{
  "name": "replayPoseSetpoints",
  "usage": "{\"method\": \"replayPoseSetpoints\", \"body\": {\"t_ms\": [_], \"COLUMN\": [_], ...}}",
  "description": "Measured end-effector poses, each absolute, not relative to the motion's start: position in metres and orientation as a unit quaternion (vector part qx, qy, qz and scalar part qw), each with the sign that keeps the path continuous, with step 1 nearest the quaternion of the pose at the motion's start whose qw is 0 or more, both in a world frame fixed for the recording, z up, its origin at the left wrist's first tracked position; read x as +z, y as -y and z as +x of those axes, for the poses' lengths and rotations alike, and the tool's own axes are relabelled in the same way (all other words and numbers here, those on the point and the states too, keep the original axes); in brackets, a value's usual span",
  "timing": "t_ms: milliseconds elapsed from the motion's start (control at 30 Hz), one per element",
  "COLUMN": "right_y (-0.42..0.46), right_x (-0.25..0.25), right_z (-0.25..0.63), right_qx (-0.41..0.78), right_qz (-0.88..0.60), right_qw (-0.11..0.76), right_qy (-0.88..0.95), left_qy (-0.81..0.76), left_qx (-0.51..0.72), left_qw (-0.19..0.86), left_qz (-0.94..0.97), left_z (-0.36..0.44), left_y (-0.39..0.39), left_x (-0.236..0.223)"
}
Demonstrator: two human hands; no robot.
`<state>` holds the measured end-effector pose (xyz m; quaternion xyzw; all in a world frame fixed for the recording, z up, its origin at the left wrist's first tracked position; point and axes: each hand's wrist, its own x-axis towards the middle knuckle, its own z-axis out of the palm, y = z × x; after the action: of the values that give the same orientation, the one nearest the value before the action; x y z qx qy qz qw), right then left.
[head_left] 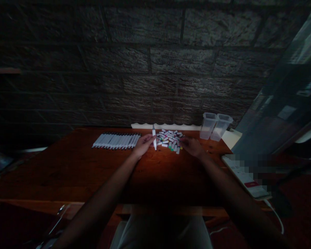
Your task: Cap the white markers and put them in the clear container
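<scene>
Head view: left hand (142,145) holds marker (154,134), well apart from table edge (49,201).

No legible text from the head view. At 4 o'clock from centre, a pale flat case (245,176) bore small dark print and a red block; lettering was too dim and small, partly pixelated. At 8 o'clock, faint marks on the row of white markers (116,141) were likewise unreadable.

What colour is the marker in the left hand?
Mainly white; the head view shows the marker best.
</scene>
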<state>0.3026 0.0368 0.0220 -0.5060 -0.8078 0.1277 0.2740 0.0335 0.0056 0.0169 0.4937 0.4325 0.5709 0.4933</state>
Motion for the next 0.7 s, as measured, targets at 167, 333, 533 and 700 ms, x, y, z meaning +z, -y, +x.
{"method": "replayPoseSetpoints", "body": {"t_ms": [167,333,533,700], "right_y": [-0.032,-0.025,-0.023,-0.024], "right_x": [0.029,0.025,0.022,0.022], "right_z": [0.302,0.294,0.291,0.291], "right_qx": [0.135,0.202,0.206,0.193], "right_qz": [-0.487,-0.404,-0.398,-0.411], "right_qw": [0.286,0.261,0.249,0.246], "right_qy": [0.814,0.853,0.859,0.856], "left_qy": [-0.404,-0.394,-0.390,-0.368], "left_qx": [0.581,0.579,0.594,0.597], "left_qw": [0.502,0.508,0.489,0.517], "left_qz": [0.497,0.502,0.506,0.491], "left_z": [0.036,0.037,0.035,0.036], "left_y": [-0.001,0.001,0.001,0.005], "left_x": [0.023,0.024,0.024,0.028]}}
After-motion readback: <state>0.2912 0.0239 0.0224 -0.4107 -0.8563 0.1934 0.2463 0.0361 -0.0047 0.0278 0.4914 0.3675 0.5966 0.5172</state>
